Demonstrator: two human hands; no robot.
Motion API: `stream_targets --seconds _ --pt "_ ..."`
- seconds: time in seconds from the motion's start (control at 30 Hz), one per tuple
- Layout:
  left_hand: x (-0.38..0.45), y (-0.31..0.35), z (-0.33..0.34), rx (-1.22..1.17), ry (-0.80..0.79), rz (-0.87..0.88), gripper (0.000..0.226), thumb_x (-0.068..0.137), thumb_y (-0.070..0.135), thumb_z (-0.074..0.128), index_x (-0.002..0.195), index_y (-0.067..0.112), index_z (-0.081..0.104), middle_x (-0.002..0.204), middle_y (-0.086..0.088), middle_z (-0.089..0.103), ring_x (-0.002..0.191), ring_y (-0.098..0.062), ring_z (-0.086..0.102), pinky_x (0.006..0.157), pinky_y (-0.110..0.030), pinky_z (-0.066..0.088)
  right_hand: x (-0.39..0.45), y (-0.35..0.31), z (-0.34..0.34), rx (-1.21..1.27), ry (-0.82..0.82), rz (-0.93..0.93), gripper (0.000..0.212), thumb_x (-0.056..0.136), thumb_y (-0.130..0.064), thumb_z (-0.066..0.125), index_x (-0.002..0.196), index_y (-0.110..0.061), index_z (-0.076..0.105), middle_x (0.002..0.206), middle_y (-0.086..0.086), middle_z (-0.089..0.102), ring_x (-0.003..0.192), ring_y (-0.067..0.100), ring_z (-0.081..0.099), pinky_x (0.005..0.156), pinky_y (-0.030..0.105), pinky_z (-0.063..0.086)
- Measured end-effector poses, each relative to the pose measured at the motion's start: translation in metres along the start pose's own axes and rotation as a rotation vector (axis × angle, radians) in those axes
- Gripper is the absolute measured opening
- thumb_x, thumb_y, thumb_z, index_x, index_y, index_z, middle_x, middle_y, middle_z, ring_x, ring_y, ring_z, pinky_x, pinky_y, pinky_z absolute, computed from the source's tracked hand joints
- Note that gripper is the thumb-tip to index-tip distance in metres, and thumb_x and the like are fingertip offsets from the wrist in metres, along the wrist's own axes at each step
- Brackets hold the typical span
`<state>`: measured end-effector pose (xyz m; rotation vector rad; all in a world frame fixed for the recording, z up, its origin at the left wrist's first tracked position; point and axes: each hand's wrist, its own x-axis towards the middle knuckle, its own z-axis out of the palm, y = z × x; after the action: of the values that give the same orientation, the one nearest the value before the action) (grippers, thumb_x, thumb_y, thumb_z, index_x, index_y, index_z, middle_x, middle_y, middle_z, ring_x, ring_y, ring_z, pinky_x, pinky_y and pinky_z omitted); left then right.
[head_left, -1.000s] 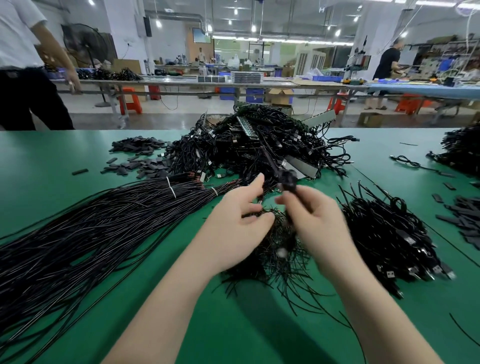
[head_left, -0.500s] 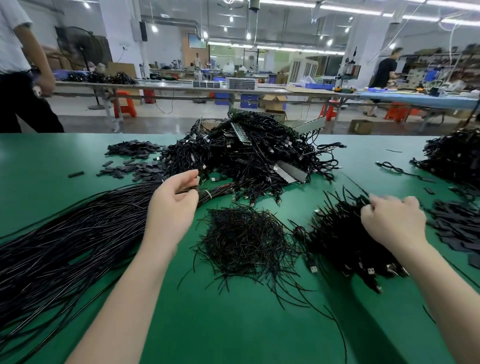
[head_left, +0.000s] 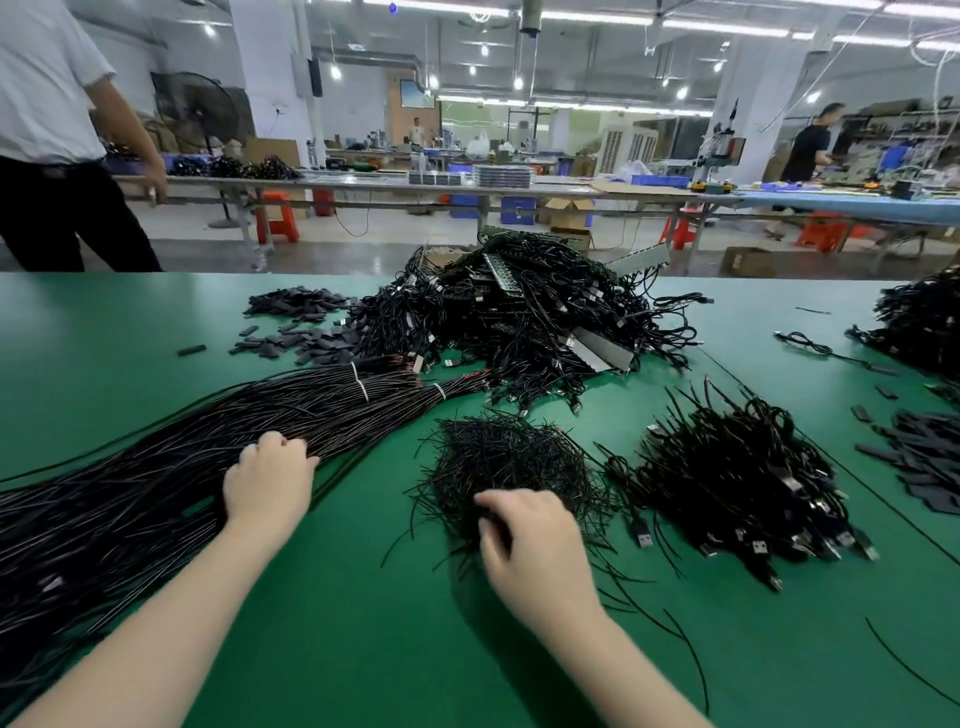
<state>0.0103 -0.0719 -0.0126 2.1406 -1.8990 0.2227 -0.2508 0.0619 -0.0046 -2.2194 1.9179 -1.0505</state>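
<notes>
A long bundle of black cables (head_left: 156, 467), bound with white ties, lies across the left of the green table (head_left: 363, 634). My left hand (head_left: 267, 483) rests on its near edge, fingers curled down over some of the strands. A loose heap of short thin black wire ties (head_left: 509, 457) sits in the middle. My right hand (head_left: 535, 545) is at the heap's near side, fingers and thumb curled into the ties. To the right lies a pile of coiled black USB cables (head_left: 737, 483).
A big tangled mound of black cables and grey metal strips (head_left: 524, 322) fills the table's far middle. Flat black pieces lie at the far left (head_left: 306, 338) and right edge (head_left: 924, 462). Someone in a white shirt (head_left: 47, 156) stands beyond the table's far left.
My left hand has slid nearer and leftward along the long bundle. My right hand has left the USB cable pile and come to the heap of ties.
</notes>
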Motion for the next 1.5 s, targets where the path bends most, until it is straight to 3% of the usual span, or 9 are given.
stream_targets --seconds 0.2,0.37,0.6,0.83,0.93,1.13,1.23,1.37,1.5 --pt "0.009 -0.019 -0.004 -0.002 -0.056 0.209 0.027 0.098 0.038 0.054 0.108 0.021 0.073 0.106 0.002 0.064 0.091 -0.019 0.064 0.073 -0.035 0.055 -0.019 -0.003 0.017 -0.055 0.012 -0.113 0.019 0.078 -0.012 0.070 0.094 -0.022 0.073 0.087 -0.009 0.070 0.084 0.021 0.064 0.067 0.033 0.054" --pt "0.019 -0.024 -0.016 -0.240 -0.071 0.048 0.011 0.092 0.035 0.064 0.090 0.027 0.072 0.077 0.010 0.067 0.065 -0.012 0.061 0.055 -0.026 0.045 -0.021 0.001 0.018 -0.043 0.064 -0.164 0.019 0.077 -0.009 0.069 0.091 -0.021 0.073 0.086 -0.010 0.069 0.085 0.018 0.062 0.069 0.033 0.054" --pt "0.037 -0.025 -0.056 -0.695 -0.065 -0.066 0.015 0.096 0.032 0.055 0.092 0.021 0.065 0.084 0.004 0.071 0.080 -0.015 0.065 0.076 -0.034 0.049 -0.018 0.002 0.016 0.036 0.139 -0.048 0.020 0.078 -0.007 0.072 0.093 -0.021 0.074 0.087 -0.011 0.070 0.085 0.018 0.063 0.073 0.032 0.054" --pt "-0.011 0.010 -0.098 -0.678 0.389 0.206 0.011 0.095 0.033 0.058 0.087 0.028 0.062 0.067 0.014 0.063 0.060 -0.010 0.059 0.058 -0.031 0.050 0.031 -0.050 -0.002 0.376 0.036 0.029 0.050 0.095 -0.022 0.057 0.142 -0.030 0.044 0.143 -0.012 0.041 0.093 0.002 0.058 0.092 0.030 0.050" --pt "-0.030 0.018 -0.100 -0.618 0.402 0.260 0.006 0.093 0.033 0.060 0.091 0.030 0.065 0.076 0.013 0.067 0.065 -0.016 0.064 0.060 -0.034 0.053 0.081 -0.087 -0.004 0.397 -0.109 -0.070 0.065 0.096 -0.019 0.057 0.153 -0.019 0.026 0.157 -0.001 0.028 0.134 0.013 0.040 0.112 0.034 0.035" --pt "-0.043 -0.006 -0.087 -0.647 0.441 0.295 0.007 0.093 0.023 0.064 0.098 0.024 0.068 0.088 0.006 0.070 0.071 -0.018 0.062 0.066 -0.038 0.052 0.139 -0.137 0.001 -0.093 -0.336 -0.310 0.025 0.096 -0.019 0.052 0.113 -0.020 0.070 0.105 0.010 0.069 0.098 0.032 0.063 0.075 0.037 0.052" --pt "-0.048 -0.031 -0.085 -0.678 0.458 0.238 0.021 0.098 0.029 0.055 0.114 0.023 0.066 0.099 0.008 0.071 0.082 -0.009 0.063 0.072 -0.032 0.050 0.156 -0.156 -0.012 -0.227 -0.112 -0.358 0.025 0.097 -0.015 0.053 0.112 -0.027 0.070 0.097 0.002 0.072 0.082 0.024 0.068 0.068 0.032 0.056" --pt "-0.059 -0.061 -0.085 -0.572 0.404 0.190 0.030 0.101 0.041 0.038 0.107 0.025 0.062 0.049 0.011 0.047 0.043 -0.004 0.048 0.043 -0.023 0.031 0.177 -0.172 -0.064 -0.048 0.177 -0.335 0.026 0.101 -0.015 0.049 0.115 -0.024 0.069 0.097 0.000 0.072 0.072 0.016 0.065 0.063 0.026 0.055" --pt "-0.064 -0.080 -0.087 -0.498 0.380 0.173 0.031 0.100 0.042 0.034 0.100 0.022 0.057 0.043 0.005 0.043 0.036 -0.010 0.045 0.036 -0.028 0.032 0.194 -0.164 -0.140 -0.149 0.299 -0.374 0.030 0.102 -0.016 0.045 0.124 -0.020 0.065 0.113 0.005 0.066 0.089 0.018 0.063 0.080 0.028 0.053"
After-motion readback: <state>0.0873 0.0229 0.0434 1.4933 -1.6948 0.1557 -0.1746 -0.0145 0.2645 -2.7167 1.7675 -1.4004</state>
